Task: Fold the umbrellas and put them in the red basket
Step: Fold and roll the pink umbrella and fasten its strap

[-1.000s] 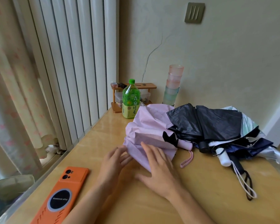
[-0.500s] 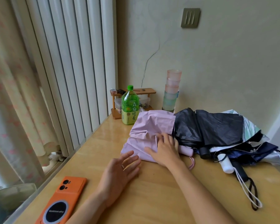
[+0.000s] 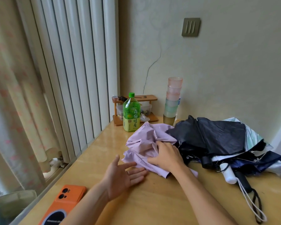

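Note:
A lilac umbrella [image 3: 144, 140] lies crumpled on the wooden table [image 3: 161, 200]. My right hand [image 3: 166, 155] rests on top of it, fingers curled into the lilac fabric. My left hand [image 3: 122, 176] hovers palm-up at the fabric's near edge, fingers straight and spread, holding nothing. To the right lies a black umbrella [image 3: 214, 137] over a dark blue and white one [image 3: 258, 158]. Their handles, one white [image 3: 228, 173] and one black [image 3: 243, 182], point toward me with wrist straps. No red basket is in view.
An orange phone [image 3: 63, 203] lies at the table's near left edge. A green tea bottle [image 3: 131, 113], a small wooden rack [image 3: 136, 109] and a stack of plastic cups [image 3: 172, 99] stand against the back wall. Vertical blinds and a curtain hang on the left.
My right hand slid forward onto the top of the lilac umbrella and bunched its fabric. My left hand came off the fabric and turned palm-up beside it.

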